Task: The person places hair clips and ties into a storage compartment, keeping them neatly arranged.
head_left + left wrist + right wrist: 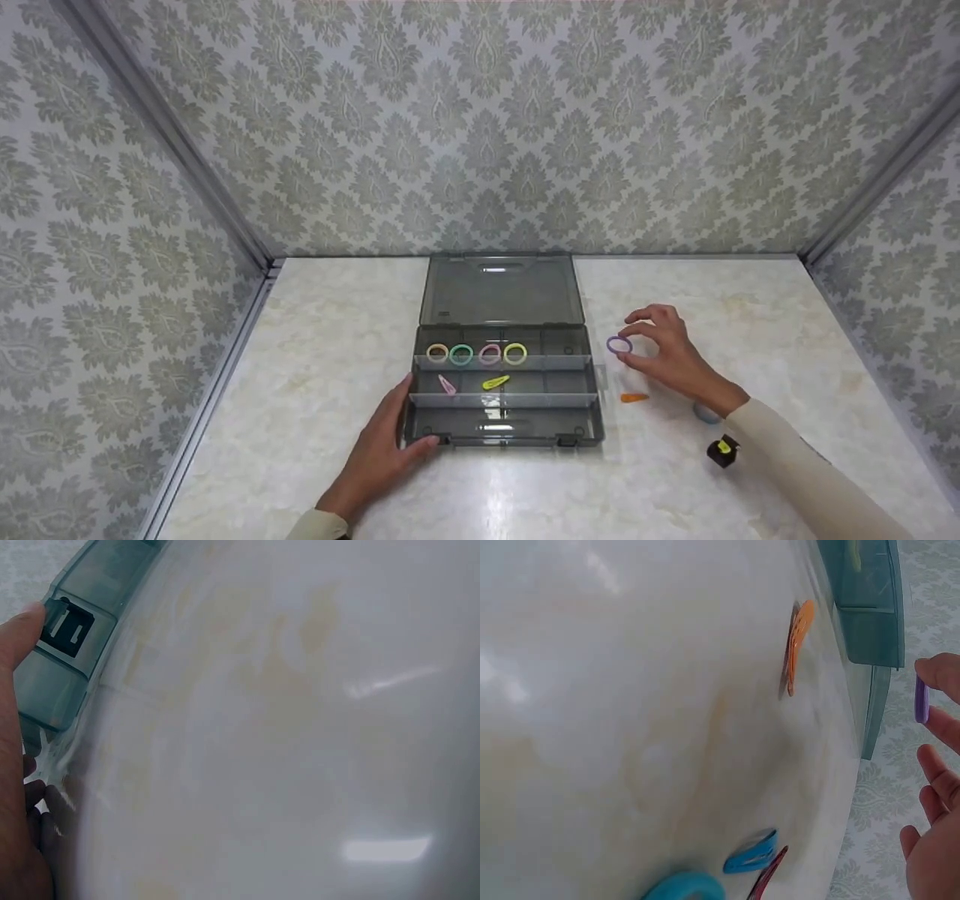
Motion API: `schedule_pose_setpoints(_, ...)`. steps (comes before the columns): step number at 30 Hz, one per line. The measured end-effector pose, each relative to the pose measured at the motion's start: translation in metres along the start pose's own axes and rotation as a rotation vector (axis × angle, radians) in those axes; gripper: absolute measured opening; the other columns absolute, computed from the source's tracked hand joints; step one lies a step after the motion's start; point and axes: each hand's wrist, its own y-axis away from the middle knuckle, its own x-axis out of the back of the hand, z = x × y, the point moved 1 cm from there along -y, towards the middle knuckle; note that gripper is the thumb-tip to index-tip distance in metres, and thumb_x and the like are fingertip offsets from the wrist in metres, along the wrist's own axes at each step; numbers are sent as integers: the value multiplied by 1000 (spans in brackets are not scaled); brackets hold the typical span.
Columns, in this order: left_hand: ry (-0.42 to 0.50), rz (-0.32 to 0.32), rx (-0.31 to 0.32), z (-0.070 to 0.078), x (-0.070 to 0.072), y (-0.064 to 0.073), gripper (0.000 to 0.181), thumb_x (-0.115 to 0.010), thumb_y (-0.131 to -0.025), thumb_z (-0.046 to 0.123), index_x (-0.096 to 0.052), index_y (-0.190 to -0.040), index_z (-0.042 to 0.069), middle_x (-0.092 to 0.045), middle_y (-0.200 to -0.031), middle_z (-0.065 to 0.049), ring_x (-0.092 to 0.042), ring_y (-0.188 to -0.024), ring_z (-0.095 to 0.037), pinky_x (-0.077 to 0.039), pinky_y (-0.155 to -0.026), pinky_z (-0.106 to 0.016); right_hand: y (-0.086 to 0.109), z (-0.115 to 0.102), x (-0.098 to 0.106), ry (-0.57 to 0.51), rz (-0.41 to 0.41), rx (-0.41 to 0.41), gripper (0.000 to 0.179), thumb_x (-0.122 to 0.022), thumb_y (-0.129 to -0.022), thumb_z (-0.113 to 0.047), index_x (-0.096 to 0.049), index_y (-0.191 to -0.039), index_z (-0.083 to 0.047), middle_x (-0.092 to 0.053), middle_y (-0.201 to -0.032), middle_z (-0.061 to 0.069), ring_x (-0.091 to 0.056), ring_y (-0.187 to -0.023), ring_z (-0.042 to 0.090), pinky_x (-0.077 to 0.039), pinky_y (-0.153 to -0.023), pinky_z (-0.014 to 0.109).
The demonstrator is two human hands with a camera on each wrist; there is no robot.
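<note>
My right hand (664, 352) pinches a purple hair tie (619, 345) between thumb and fingertip, held up to the right of a grey see-through storage box (504, 442). In the right wrist view the purple hair tie (922, 699) appears edge-on. My left hand (382, 439) grips the box's front left corner, thumb on the front near a latch (69, 628), fingers along the side. Orange, green (461, 355), pink and yellow hair ties lie in a line in the back row. A pink snap clip (447, 385) and a yellow snap clip (496, 382) lie in the middle row.
The box's lid (502, 291) lies open toward the back wall. To the right on the table are an orange snap clip (634, 397), a blue hair tie (686, 888), a blue clip (752, 853), a dark red clip (767, 874) and a small black object (723, 451) with yellow on it.
</note>
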Motion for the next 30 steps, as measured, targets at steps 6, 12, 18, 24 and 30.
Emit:
schedule_pose_setpoints(6,1,3,1,0,0,0,115,-80,-90,72,-20,-178,29,-31,-180,-5,-31,-165,-31,-27,-135,-55,-14,-6,-8,-14,-48,-28,23,-94,-89,-11,-83,-109,-9,-64,-132,19,-42,-132,42,-31,-108,64)
schedule_pose_setpoints(12,-9,21,-9,0,-1,1,113,-82,-92,66,-20,-178,28,-32,-179,-7,-33,-164,-34,-29,-134,-57,-29,-13,-14,-30,-73,31,22,-94,-89,-10,-81,-108,-6,-63,-130,22,-43,-131,45,-31,-108,66)
schedule_pose_setpoints(18,-15,21,-7,1,-1,0,113,-82,-92,66,-21,-178,26,-32,-179,-8,-33,-164,-34,-28,-134,-57,-41,-20,-22,-42,-124,24,21,-93,-91,-12,-81,-108,-9,-63,-132,20,-42,-134,43,-31,-112,67)
schedule_pose_setpoints(24,-15,17,-10,0,-1,0,113,-82,-92,65,-21,-178,26,-32,-179,-8,-33,-164,-35,-28,-134,-57,-50,-23,-32,-26,-186,10,22,-91,-94,-17,-81,-112,-12,-61,-136,17,-43,-136,41,-33,-113,69)
schedule_pose_setpoints(30,-24,16,-14,-2,-2,0,113,-82,-92,66,-20,-178,27,-32,-179,-9,-33,-164,-35,-28,-134,-58,-59,-24,-40,-20,-235,7,25,-91,-95,-22,-82,-116,-12,-60,-138,16,-43,-138,41,-32,-115,70)
